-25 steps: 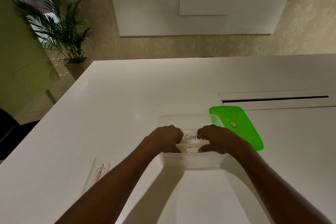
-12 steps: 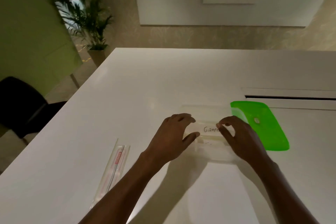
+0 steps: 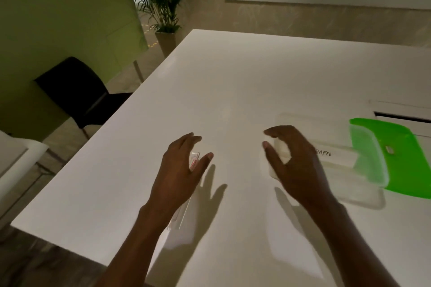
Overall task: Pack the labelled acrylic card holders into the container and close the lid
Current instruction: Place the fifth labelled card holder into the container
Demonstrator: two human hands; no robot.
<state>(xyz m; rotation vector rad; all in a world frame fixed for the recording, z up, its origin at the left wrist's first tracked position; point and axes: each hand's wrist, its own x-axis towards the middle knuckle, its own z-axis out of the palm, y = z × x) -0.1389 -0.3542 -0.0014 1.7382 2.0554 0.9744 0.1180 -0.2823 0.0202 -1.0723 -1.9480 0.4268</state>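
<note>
Reaching with both hands apart over a white table [image 3: 233,88], a person appeared midway through the packing. The left hand [image 3: 179,170], fingers spread and gripping nothing, hovered over a clear acrylic card holder [image 3: 194,161] with red print, which lay flat on the table and ran toward six o'clock beneath the wrist. At that hand's three o'clock, the right hand [image 3: 296,165] hung with loosely curled fingers over the left end of the clear plastic container [image 3: 338,193], holding nothing as far as the view showed. Inside the container lay a labelled card holder [image 3: 333,155], its handwriting ending in "AFEE"; whether others lay under it could not be told. The green lid [image 3: 405,165] sat off, at the container's three o'clock, partly under its end. On this showing, one holder was left to pack and the lid was not yet closed.
</note>
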